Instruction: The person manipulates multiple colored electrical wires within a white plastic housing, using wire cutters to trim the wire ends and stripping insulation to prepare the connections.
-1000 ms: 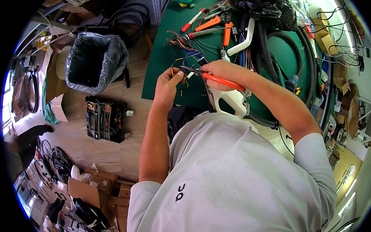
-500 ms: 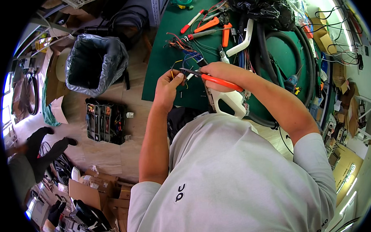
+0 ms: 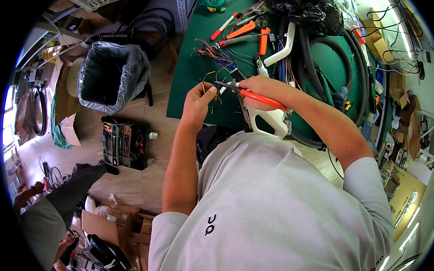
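Note:
My left hand pinches thin wires, one of them yellow, at the near part of the green work surface. My right hand is closed on red-handled pliers or cutters, whose dark jaws are at the wires beside my left fingertips. Beyond my hands lies a cable end with many coloured wires. A white plastic housing with a large opening sits under and beside my right hand. Orange-handled tools and a red-and-white tool lie farther back.
Thick black hoses and a black bag occupy the right and back. On the floor at left are a lined bin, an open tool organiser and cardboard boxes. Another person's leg is at lower left.
The other person at left has stepped inward across the floor, toward the tool organiser. My hands and the pliers have shifted very slightly, still at the wires.

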